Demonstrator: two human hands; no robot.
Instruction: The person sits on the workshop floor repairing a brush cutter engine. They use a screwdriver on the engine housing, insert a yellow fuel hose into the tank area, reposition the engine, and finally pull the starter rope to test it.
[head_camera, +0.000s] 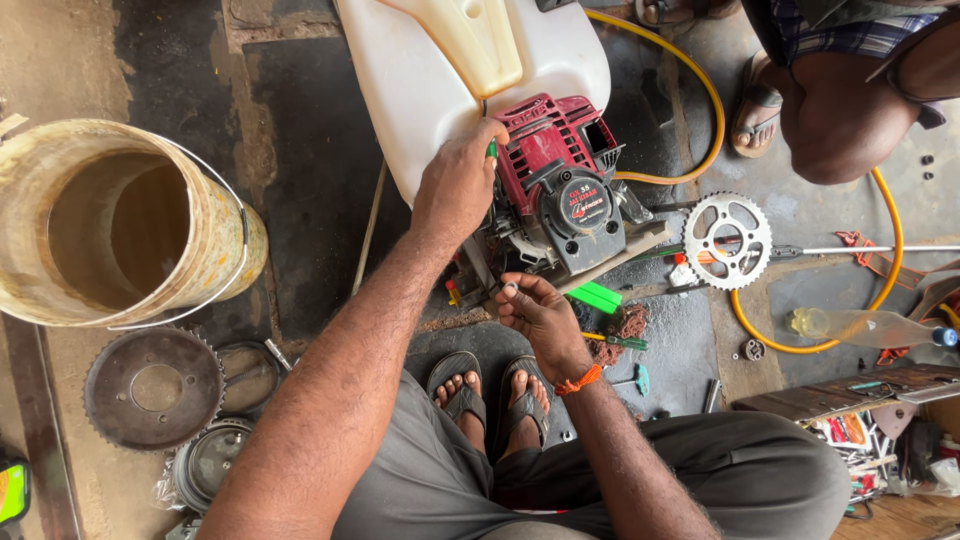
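Observation:
A small engine (560, 190) with a red cover and black housing lies on the floor against a white plastic tank (440, 80). My left hand (458, 185) reaches up to the gap between tank and engine and is closed on a tool with a green handle (491, 149). My right hand (538, 312) hovers at the engine's near underside, pinching a tiny metal part (510, 289) between thumb and fingertips. An orange thread circles that wrist. My sandalled feet rest below the engine.
A worn bucket (120, 220) lies at the left, with a rusty toothed disc (152, 388) below it. A silver sprocket (727, 240), yellow hose (800, 345), plastic bottle (865, 325) and loose tools sit to the right. Another person's legs (830, 90) are at top right.

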